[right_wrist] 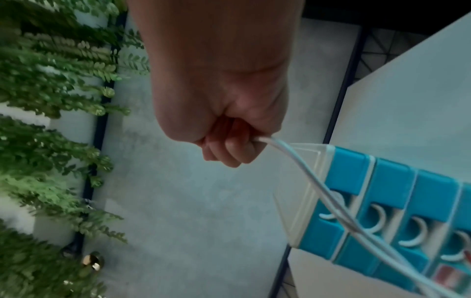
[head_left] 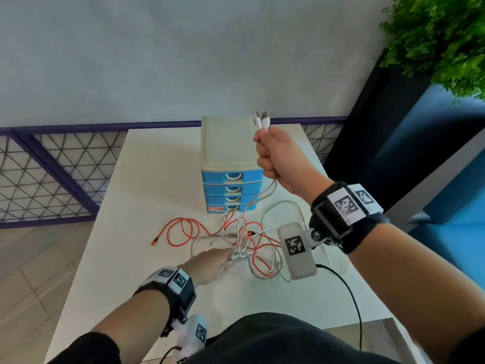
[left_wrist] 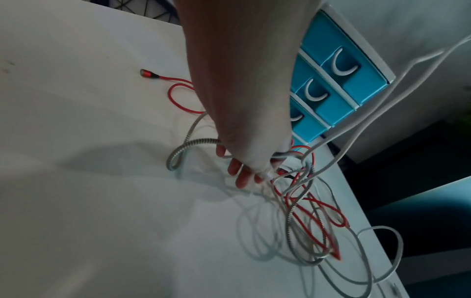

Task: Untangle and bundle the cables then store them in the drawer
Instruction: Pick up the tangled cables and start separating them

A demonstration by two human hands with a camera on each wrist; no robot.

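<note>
My right hand [head_left: 265, 151] is raised in front of the drawer unit [head_left: 228, 153], a fist gripping the white cable [head_left: 262, 122], whose plugs stick out above it. Two white strands [right_wrist: 305, 171] hang from that fist [right_wrist: 229, 149] down to the tangle [head_left: 246, 243] on the table. My left hand [head_left: 228, 256] is low at the tangle's near side. In the left wrist view its curled fingers [left_wrist: 239, 173] pinch cables in the knot [left_wrist: 293, 177]. A red cable [head_left: 183, 229] and a silver braided cable [head_left: 199, 240] are mixed into the tangle.
The white table [head_left: 157, 179] is narrow, with floor to the left and near edges. The unit's several blue drawers [left_wrist: 356, 80] are all closed. A purple mesh railing [head_left: 52, 179] runs behind; a green plant [head_left: 441, 35] and dark and blue furniture [head_left: 393, 153] stand at right.
</note>
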